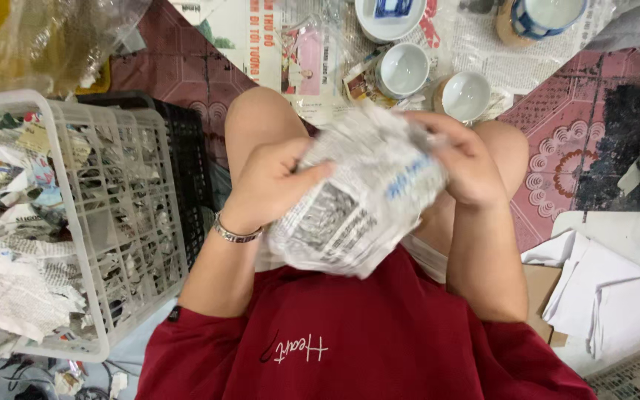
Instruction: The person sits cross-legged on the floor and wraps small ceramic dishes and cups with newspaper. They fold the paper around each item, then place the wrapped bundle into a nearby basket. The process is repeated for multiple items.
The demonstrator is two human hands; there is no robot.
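Head view
Thing in hand: a newspaper-wrapped bundle (357, 200), held above the lap between both hands, in front of the red shirt (350, 333).
Left hand (272, 181): closed on the bundle's left side, thumb pressed across the paper, a metal bracelet (235, 233) at the wrist.
Right hand (461, 163): closed over the upper right end, fingers curled onto crumpled paper.
What is inside: hidden; I cannot tell.
Done so far, as I judge it: the paper already covers the thing all round; the basket (135, 244) left of the left hand is full of paper-wrapped pieces.
Left to do, as I judge it: loose folds at the right end look untucked; two white cups (403, 70) (467, 95) and a bowl (387, 18) beyond the hands sit bare on newspaper sheets (275, 44) on the floor.
Long axis: slanted, from low near the left wrist up toward the right fingers.
Pointing: no clear front; the crumpled end faces up and away.
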